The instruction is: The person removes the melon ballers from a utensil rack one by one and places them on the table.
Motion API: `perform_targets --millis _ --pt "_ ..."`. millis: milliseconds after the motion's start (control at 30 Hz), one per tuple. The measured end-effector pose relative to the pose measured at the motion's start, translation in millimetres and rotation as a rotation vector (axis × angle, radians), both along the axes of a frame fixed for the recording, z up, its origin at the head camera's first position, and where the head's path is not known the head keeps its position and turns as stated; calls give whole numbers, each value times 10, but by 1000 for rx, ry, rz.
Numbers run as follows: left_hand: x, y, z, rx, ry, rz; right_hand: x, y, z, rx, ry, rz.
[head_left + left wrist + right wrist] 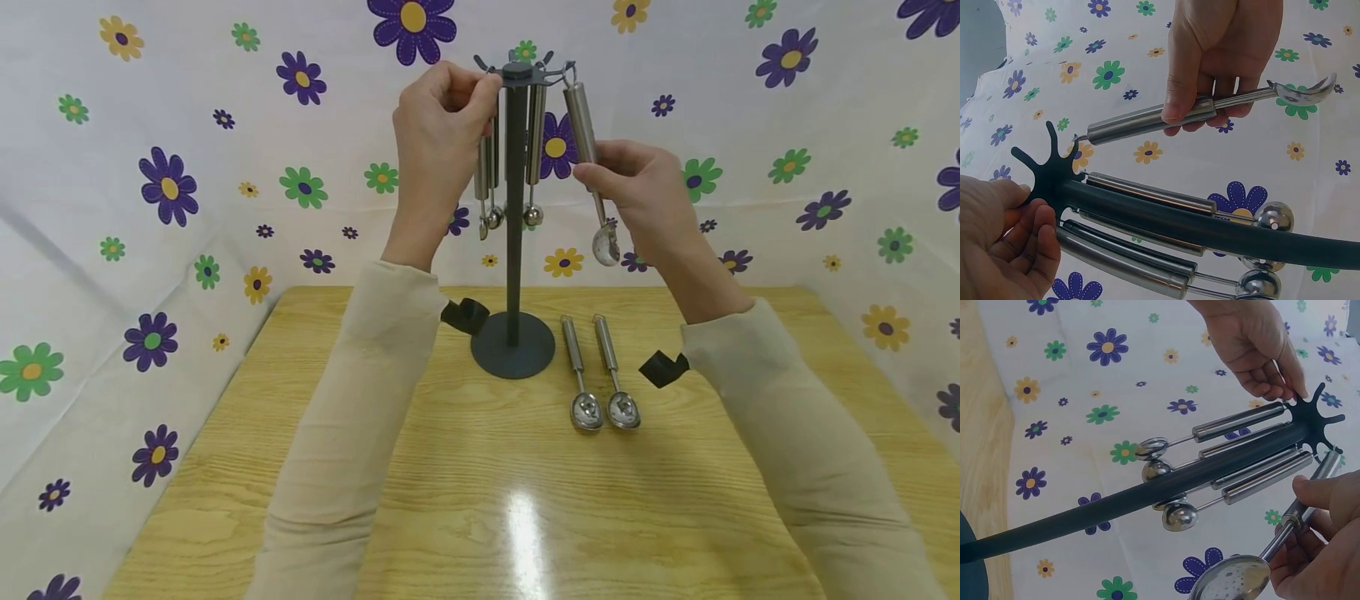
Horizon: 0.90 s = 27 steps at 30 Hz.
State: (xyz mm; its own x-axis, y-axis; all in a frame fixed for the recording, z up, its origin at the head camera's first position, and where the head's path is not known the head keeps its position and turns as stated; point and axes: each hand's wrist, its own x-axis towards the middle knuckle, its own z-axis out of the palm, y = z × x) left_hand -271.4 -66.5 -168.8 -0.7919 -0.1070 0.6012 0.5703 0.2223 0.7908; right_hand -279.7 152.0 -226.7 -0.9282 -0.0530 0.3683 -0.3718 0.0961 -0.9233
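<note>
A dark utensil stand (514, 250) rises from a round base, with hooked arms spreading at its top. My left hand (442, 117) pinches the hooked top (1054, 175) at its left side between thumb and fingers. On the right side, my right hand (645, 187) holds a metal scoop (579, 125) by the lower handle, thumb in front and fingers behind. The ring at the scoop's handle end is at a right-hand hook, and its bowl (1235, 578) hangs lowest, tilted outward. Several smaller metal scoops (1254, 478) hang from other hooks around the pole.
Two metal scoops (576, 354) (607, 350) lie side by side on the wooden table (450, 500), right of the stand's round base (495, 358). A flower-patterned cloth (300, 225) hangs behind and at the sides. Black mounts (663, 368) project from the sleeves.
</note>
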Motion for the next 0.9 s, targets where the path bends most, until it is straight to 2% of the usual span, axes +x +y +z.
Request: perform_targets --millis 200,400,800,900 --pt "-2 -7 -1 2 0 0 21 53 9 -61 9 8" --pt "13 -8 -1 -4 8 -1 106 176 -95 9 -43 -35" --pt "7 -6 -9 -12 15 5 324 664 -617 242 -184 -90" --pt "4 -14 -12 -6 16 -3 366 791 -766 249 -199 -111"
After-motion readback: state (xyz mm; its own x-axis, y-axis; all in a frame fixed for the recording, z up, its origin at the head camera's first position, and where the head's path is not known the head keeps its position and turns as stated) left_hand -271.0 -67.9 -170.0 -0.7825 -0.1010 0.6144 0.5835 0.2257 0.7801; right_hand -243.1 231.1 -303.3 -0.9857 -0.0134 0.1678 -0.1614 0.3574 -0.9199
